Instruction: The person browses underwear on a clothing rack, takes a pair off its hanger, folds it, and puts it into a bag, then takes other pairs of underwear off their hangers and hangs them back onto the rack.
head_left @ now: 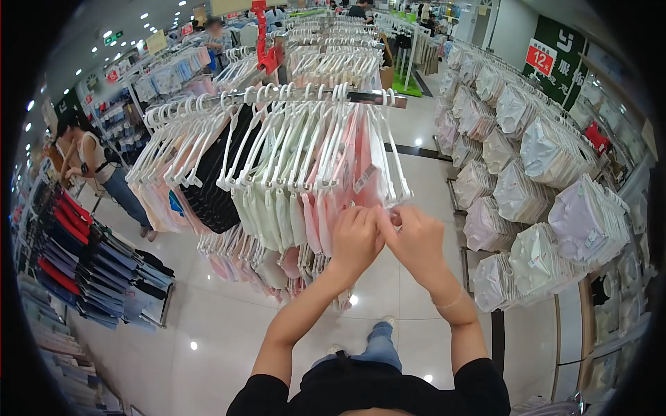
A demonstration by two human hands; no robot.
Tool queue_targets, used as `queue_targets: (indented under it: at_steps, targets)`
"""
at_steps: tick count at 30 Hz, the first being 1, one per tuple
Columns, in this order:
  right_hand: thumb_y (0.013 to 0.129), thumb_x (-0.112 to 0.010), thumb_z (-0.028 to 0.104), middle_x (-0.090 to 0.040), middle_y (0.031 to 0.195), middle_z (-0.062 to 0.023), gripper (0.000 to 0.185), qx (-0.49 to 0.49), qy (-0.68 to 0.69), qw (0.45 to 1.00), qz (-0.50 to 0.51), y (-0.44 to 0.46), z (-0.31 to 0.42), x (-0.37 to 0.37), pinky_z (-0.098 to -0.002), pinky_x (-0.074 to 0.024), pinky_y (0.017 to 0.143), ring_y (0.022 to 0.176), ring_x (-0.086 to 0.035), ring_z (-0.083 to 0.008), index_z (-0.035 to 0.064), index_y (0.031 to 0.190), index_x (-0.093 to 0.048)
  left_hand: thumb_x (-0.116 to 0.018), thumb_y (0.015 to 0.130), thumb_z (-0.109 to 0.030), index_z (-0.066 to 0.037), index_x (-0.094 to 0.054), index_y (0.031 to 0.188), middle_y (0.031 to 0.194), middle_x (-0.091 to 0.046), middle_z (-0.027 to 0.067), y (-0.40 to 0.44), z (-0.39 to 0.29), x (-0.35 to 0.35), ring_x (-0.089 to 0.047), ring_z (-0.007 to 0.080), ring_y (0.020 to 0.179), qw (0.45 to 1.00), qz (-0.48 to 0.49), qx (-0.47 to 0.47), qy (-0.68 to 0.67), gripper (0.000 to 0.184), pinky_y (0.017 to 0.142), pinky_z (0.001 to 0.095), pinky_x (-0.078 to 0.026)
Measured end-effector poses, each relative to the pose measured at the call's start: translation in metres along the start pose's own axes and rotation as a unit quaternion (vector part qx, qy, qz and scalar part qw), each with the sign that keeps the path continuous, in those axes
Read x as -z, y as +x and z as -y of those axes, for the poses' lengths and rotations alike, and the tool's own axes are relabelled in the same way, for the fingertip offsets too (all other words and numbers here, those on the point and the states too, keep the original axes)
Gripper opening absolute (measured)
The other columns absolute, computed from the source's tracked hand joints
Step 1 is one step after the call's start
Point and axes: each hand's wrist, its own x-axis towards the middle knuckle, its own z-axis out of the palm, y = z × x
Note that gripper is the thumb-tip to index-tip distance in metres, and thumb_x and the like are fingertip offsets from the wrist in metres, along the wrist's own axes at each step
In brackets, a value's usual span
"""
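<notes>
My left hand and my right hand meet at the front end of a rack of clothes on white hangers. Both are closed, fingers pinched at the lower edge of a pink garment with a small paper tag on it. My fingers hide just how each grips the cloth. White plastic hangers hang from the rail right above my right hand. Beside my left hand are more pink pieces, then pale green ones and a black patterned one.
The metal rail ends close in front of me, with a red clip stand farther back. Bras on hangers line the right wall. At the left, a person stands behind a rack of dark trousers.
</notes>
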Motion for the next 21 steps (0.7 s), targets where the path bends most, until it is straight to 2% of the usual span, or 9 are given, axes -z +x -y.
queue_targets:
  at_steps: [1,4,10,15,19,21]
  targets:
    - [0.068,-0.057,0.025,-0.048,0.049,-0.0098,0.029,-0.014,-0.054,0.998,0.009,0.001,0.0,-0.001,-0.0284,-0.0355,0.033,0.038,-0.047,-0.0223,0.0021,0.053,-0.046,-0.056,0.06,-0.01,-0.001,-0.049,0.074,0.065,-0.049,0.0072,0.001,0.001,-0.002,-0.047,0.0218,0.068,1.0,0.007,-0.006,0.005,0.018,0.059,0.0318,-0.037]
    - [0.07,-0.054,0.028,-0.047,0.046,-0.0119,0.034,-0.036,-0.096,0.994,0.025,0.004,-0.003,-0.003,-0.0313,-0.035,0.033,0.036,-0.046,-0.024,0.0028,0.051,-0.043,-0.055,0.06,-0.007,-0.003,-0.048,0.063,0.058,-0.048,0.007,0.001,0.001,-0.005,-0.047,0.0209,0.06,1.0,0.017,-0.02,0.017,0.008,0.056,0.0312,-0.037]
    - [0.071,-0.052,0.027,-0.045,0.043,-0.0126,0.035,-0.033,0.024,0.999,-0.009,0.01,-0.016,-0.024,-0.0324,-0.0333,0.032,0.035,-0.045,-0.0258,0.0025,0.048,-0.041,-0.053,0.061,-0.005,-0.004,-0.044,0.055,0.052,-0.045,0.0076,-0.007,0.003,-0.001,-0.046,0.0209,0.053,0.999,0.026,-0.034,0.017,0.011,0.052,0.0304,-0.036]
    - [0.068,-0.056,0.018,-0.042,0.04,-0.0088,0.03,-0.044,0.09,0.991,-0.088,0.016,-0.021,-0.008,-0.0292,-0.0295,0.031,0.031,-0.041,-0.0219,0.0028,0.048,-0.04,-0.054,0.06,-0.004,-0.004,-0.044,0.055,0.051,-0.044,0.0074,-0.021,0.0,0.002,-0.046,0.022,0.053,0.996,0.077,-0.041,0.003,0.011,0.049,0.0321,-0.036]
    - [0.064,-0.058,0.011,-0.039,0.039,-0.0049,0.025,-0.024,0.157,0.979,-0.126,0.018,-0.027,0.009,-0.0259,-0.027,0.031,0.03,-0.036,-0.0161,0.0032,0.049,-0.04,-0.052,0.063,-0.004,0.0,-0.048,0.062,0.062,-0.049,0.011,-0.027,-0.006,0.015,-0.049,0.0244,0.06,0.997,0.029,0.043,-0.064,0.007,0.053,0.0322,-0.039]
    - [0.065,-0.057,0.009,-0.04,0.042,-0.0044,0.02,0.064,0.188,0.966,-0.169,0.009,-0.037,0.008,-0.0249,-0.0277,0.031,0.032,-0.037,-0.0146,0.0028,0.053,-0.042,-0.051,0.065,-0.004,0.003,-0.049,0.067,0.069,-0.051,0.0129,-0.028,-0.008,0.024,-0.05,0.0249,0.064,0.99,-0.006,0.094,-0.105,0.007,0.056,0.0307,-0.04]
